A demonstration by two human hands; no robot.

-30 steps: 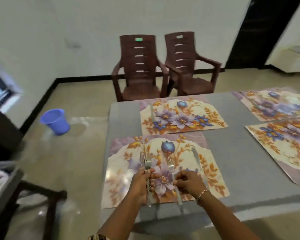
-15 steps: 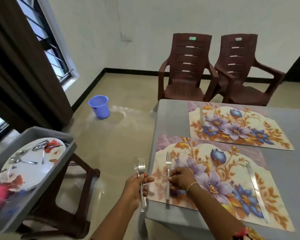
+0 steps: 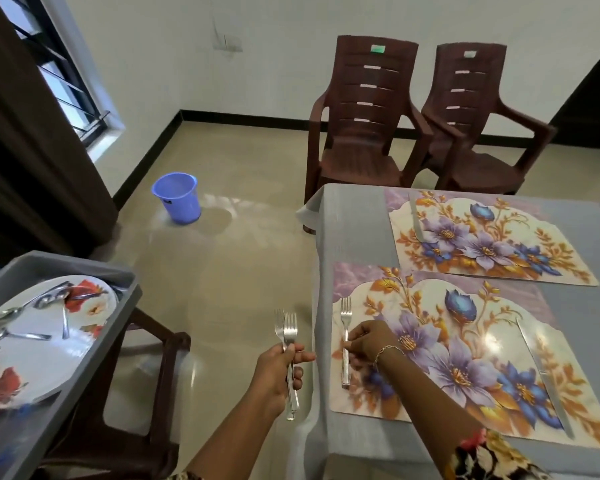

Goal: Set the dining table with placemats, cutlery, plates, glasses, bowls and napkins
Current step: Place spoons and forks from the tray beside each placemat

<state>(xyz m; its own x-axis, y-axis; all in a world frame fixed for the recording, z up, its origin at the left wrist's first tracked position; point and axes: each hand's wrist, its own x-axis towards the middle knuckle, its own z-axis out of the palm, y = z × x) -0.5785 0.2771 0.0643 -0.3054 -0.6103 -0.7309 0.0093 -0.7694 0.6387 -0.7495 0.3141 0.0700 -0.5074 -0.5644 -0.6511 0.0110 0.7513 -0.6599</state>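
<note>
My left hand grips two steel forks upright, off the table's left edge. My right hand pinches the handle of a third fork that lies flat along the left side of the near floral placemat. A knife lies on the right side of that mat. The far placemat carries a knife on its left side. The table wears a grey cloth.
A grey tub on a brown stool at the left holds floral plates and several spoons. A blue bucket stands on the floor. Two brown plastic chairs are behind the table. Dark curtain and window at far left.
My right hand carried one fork from the middle of the near mat to its left side and laid it down. My left hand moved off the table edge with two forks.
</note>
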